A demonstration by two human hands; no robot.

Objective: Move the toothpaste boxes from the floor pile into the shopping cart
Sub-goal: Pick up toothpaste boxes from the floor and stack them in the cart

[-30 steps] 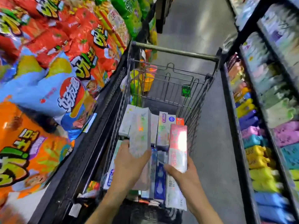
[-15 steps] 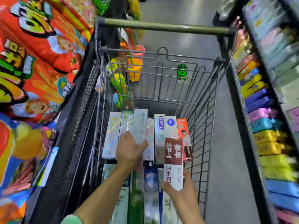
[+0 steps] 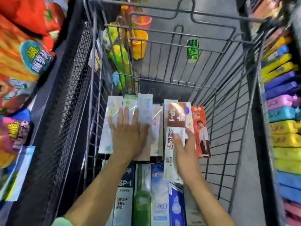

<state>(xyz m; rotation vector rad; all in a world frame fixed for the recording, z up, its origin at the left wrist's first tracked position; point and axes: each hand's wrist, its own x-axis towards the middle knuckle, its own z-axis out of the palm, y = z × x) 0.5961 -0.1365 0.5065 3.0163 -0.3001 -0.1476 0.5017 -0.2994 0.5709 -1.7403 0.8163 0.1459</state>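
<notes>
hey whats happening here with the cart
A person is packing toothpaste boxes into a wire shopping cart in a store aisle. The left hand lies flat, fingers straight, on the silvery holographic boxes in the far row. The right hand holds a red and white box marked SP-1, laying it beside an orange box. More boxes fill the near row.

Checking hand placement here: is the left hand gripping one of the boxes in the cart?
No, the left hand lies flat with straight fingers on the silvery boxes in the cart.
</notes>
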